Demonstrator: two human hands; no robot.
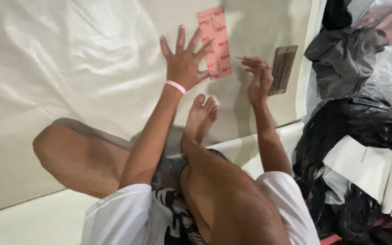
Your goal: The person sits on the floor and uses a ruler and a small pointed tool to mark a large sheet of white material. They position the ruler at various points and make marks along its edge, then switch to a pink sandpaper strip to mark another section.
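Person's sitting on the floor on a big cream sheet [69,90], left hand [184,63] splayed flat, fingers open, holding down a pink template [215,41] at 12 o'clock. Right hand [258,77] pinches a thin tool [252,62], dark card [282,69] just beside; dark fabric pile [350,136] at 3 o'clock.

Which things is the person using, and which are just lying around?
Being used:
left hand pressing on the pink pattern piece
right hand holding a thin pen-like tool
cream sheet underneath

Just lying about:
brown piece
grey cloth
black plastic pile

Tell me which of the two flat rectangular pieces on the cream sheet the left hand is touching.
The pink piece: the spread left hand touches its edge. The dark brown piece lies untouched, beyond the right hand.
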